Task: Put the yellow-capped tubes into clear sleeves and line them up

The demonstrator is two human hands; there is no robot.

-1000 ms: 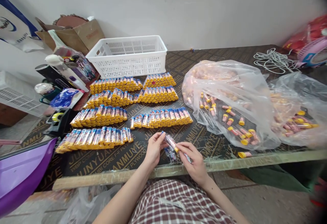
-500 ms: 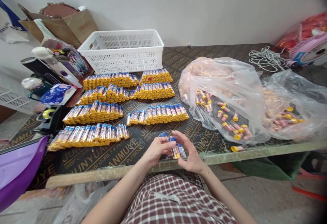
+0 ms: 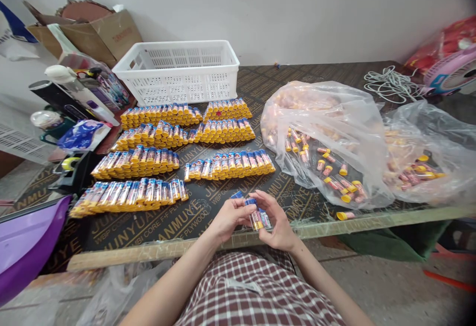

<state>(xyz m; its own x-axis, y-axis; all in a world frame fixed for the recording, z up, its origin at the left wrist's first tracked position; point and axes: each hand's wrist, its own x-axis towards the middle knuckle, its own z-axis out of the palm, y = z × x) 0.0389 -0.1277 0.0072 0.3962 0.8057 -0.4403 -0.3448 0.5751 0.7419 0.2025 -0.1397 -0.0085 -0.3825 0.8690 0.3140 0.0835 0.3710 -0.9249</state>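
Note:
Close to the table's front edge, my two hands meet around small clear tubes with blue caps. My left hand (image 3: pixel 232 218) is closed, pinching one upright, slightly tilted tube (image 3: pixel 256 219) between thumb and fingers. Another blue cap (image 3: pixel 237 195) shows just behind the left fingers. My right hand (image 3: pixel 277 224) curls around the same tube from the right, and a second tube (image 3: pixel 265 219) shows inside its grip, partly hidden. Rows of stacked tubes (image 3: pixel 137 194) with blue tops and yellow ends lie beyond, to the left. A nearer stack (image 3: pixel 232 165) sits straight ahead.
A white plastic basket (image 3: pixel 186 80) stands behind the stacks. Two clear plastic bags (image 3: pixel 349 117) on the right hold loose pink tubes with yellow caps. One loose tube (image 3: pixel 345 215) lies by the front edge. A tape dispenser (image 3: pixel 70 172) and purple dustpan-like piece (image 3: pixel 31 246) are at left.
The camera view has shifted very slightly. Both hands keep nearly the same pose around the tubes, and the stacks and bags have not moved.

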